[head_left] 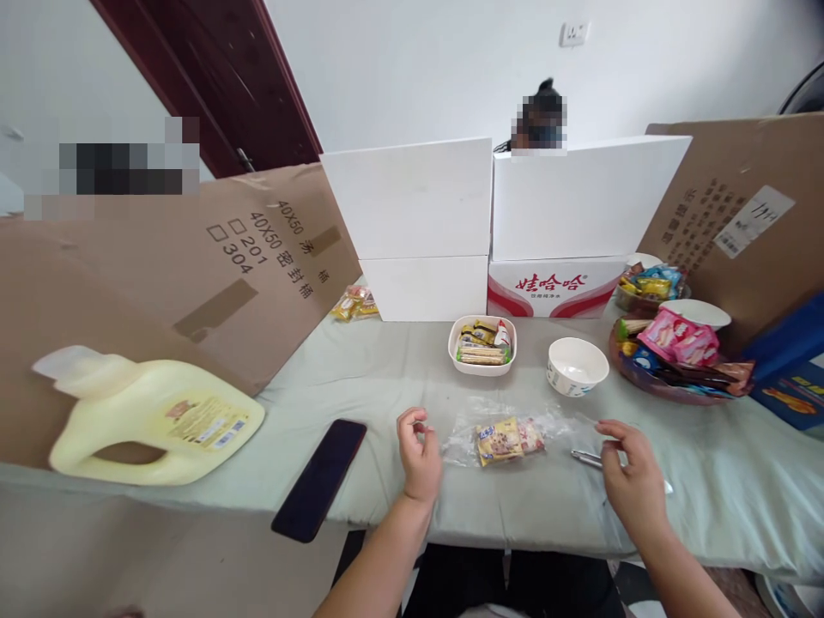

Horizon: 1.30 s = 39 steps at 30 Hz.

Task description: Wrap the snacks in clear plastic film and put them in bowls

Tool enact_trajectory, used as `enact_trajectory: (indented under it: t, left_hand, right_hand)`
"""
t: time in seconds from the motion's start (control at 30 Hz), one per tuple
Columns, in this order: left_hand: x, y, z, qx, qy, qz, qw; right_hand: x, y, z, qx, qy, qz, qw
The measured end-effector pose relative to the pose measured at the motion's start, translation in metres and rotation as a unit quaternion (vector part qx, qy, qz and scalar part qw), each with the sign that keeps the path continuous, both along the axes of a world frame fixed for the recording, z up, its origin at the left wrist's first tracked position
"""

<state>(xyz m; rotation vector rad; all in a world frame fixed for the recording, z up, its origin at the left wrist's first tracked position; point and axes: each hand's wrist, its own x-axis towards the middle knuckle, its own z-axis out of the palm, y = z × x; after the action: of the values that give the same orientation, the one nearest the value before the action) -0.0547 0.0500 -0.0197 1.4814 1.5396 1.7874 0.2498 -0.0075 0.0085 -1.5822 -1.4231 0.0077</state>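
Note:
On the cloth-covered table a clear plastic bag (pixel 460 442) lies spread out, with small yellow and pink snack packets (pixel 500 441) in its middle. My left hand (pixel 420 455) is at the bag's left edge, fingers loosely bent, a gap between thumb and forefinger, nothing seen between them. At the opposite side is my right hand (pixel 634 476), its fingers curved and apart; thin film reaches close to its fingertips. A silver pen (pixel 585 459) lies beside that hand, partly hidden by it. Beyond the bag stand a white bowl (pixel 578 366) and a square dish (pixel 482 369) holding snacks.
A black phone (pixel 320 481) overhangs the front edge, left of a pale yellow jug (pixel 160 421) lying on its side. White boxes (pixel 425 206) and cardboard panels (pixel 270 257) wall the back. Snacks fill a bowl (pixel 675 386) at right. A person's head shows behind the boxes.

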Motion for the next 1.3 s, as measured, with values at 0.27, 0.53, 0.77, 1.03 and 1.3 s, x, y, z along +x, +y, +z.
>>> enact_trajectory:
  t: [0.27, 0.53, 0.77, 1.03, 1.3]
  left_hand:
    - [0.025, -0.022, 0.022, 0.059, 0.279, -0.089, 0.954]
    - [-0.001, -0.037, 0.042, 0.049, 0.321, -0.286, 0.902]
    - [-0.029, -0.069, 0.059, -0.041, 0.434, -0.405, 0.804]
    - [0.016, -0.054, 0.055, -0.040, 0.406, -0.331, 0.851]
    - [0.029, -0.039, 0.027, -0.076, 0.455, -0.300, 0.835]
  right_hand:
    - [-0.050, 0.015, 0.029, 0.009, -0.199, 0.198, 0.960]
    - [-0.035, -0.004, 0.019, -0.126, -0.279, 0.246, 0.920]
    - [-0.046, -0.068, 0.031, -0.253, -0.250, 0.405, 0.842]
    - [-0.044, -0.026, 0.020, -0.182, -0.274, 0.212, 0.920]
    - [-0.042, -0.015, 0.002, -0.109, -0.239, 0.209, 0.942]
